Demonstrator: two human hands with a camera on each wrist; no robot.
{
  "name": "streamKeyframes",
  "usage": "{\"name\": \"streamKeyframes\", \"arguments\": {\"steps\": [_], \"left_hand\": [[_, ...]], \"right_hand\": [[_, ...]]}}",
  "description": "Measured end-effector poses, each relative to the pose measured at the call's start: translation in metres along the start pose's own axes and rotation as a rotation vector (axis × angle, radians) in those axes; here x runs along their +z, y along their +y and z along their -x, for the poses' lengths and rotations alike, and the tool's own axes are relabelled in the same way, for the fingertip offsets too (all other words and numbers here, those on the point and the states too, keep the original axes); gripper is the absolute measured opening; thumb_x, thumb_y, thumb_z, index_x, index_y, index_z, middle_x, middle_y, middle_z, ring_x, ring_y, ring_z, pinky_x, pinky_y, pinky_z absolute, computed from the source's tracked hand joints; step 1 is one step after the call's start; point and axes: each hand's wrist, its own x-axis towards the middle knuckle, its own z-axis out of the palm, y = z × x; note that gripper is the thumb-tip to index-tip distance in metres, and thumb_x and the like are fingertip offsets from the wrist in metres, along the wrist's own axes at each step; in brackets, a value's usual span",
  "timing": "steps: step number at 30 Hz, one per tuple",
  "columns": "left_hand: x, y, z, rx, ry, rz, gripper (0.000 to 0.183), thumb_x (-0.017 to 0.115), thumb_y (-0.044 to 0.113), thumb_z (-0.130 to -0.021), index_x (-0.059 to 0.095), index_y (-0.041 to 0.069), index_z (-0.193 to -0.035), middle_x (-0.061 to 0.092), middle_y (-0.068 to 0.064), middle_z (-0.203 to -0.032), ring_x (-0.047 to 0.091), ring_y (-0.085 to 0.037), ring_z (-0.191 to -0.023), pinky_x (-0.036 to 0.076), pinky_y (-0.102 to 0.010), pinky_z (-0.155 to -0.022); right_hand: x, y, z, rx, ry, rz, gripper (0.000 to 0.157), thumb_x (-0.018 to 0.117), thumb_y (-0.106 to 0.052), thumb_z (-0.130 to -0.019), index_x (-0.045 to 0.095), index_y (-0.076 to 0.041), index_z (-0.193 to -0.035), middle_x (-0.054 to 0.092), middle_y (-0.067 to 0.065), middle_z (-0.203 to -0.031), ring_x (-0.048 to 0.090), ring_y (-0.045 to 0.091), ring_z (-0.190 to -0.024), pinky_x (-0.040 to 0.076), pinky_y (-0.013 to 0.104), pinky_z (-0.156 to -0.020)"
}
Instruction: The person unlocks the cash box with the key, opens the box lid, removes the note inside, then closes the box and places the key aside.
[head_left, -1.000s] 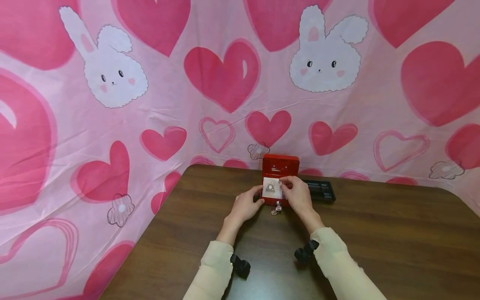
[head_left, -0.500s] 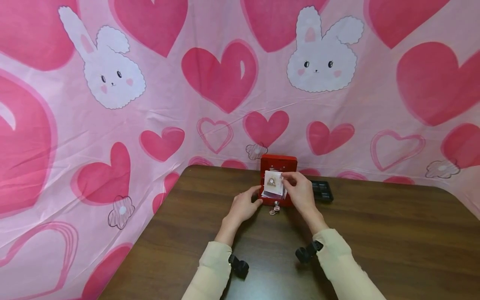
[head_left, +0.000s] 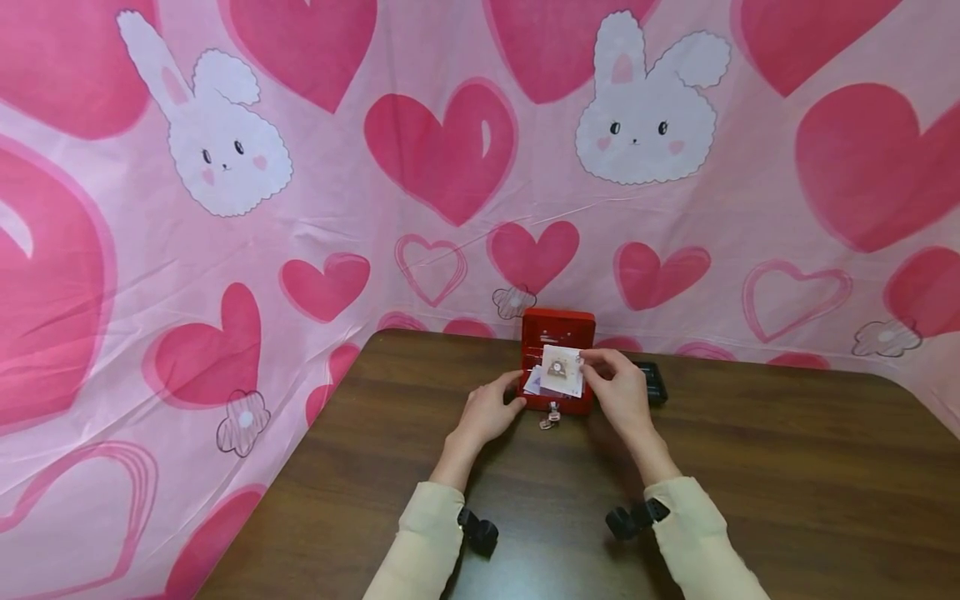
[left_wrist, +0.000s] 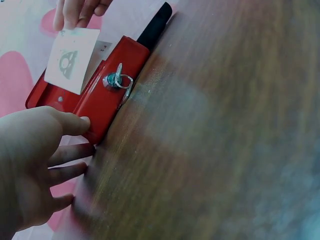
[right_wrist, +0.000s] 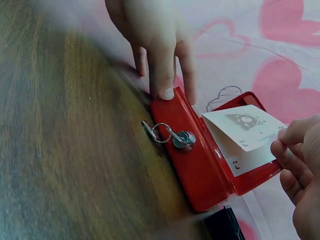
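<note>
Tabletop (head_left: 772, 467), open red box (right_wrist: 187, 165) holding papers (head_left: 532, 382), right grip (head_left: 618, 392) pinching 1 sheet (left_wrist: 70, 60), left grip (head_left: 486, 412) spread against box

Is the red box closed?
No, the red box has its lid tipped up behind the white paper.

"What's that red box (right_wrist: 200, 172) standing on?"

"A brown table (head_left: 750, 450), wood-grained, with its far corners rounded off. The box stands open, close to the far edge."

"And what else is right on the table?"

"A black tray (head_left: 655, 383), just to the right of the box and partly hidden from where I am. I can't tell whether the two touch."

"That pale patch?"

"Light shining off the table, well to the near side of the box."
</note>
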Motion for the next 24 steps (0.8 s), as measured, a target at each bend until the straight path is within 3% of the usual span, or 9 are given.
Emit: {"name": "streamKeyframes", "arguments": {"steps": [13, 24], "left_hand": [[0.002, 0.000, -0.001, 0.002, 0.004, -0.010, 0.050, 0.063, 0.029, -0.097, 0.050, 0.028, -0.146, 0.061, -0.003, -0.140, 0.055, -0.025, -0.130, 0.038, -0.056, -0.111], [0.001, 0.003, 0.000, 0.033, 0.028, -0.013, 0.049, 0.063, 0.026, -0.097, 0.052, 0.021, -0.144, 0.064, -0.006, -0.135, 0.058, -0.024, -0.128, 0.034, -0.054, -0.114]], "right_hand": [[-0.019, 0.005, 0.005, 0.007, 0.030, -0.012, 0.019, 0.073, -0.014, -0.090, 0.074, -0.009, -0.108, 0.075, 0.010, -0.098, 0.058, -0.001, -0.075, 0.044, 0.006, -0.068], [-0.027, 0.014, 0.001, 0.026, -0.049, -0.046, 0.024, 0.071, -0.013, -0.090, 0.072, -0.006, -0.114, 0.072, 0.014, -0.097, 0.060, 0.000, -0.074, 0.046, 0.011, -0.066]]}}
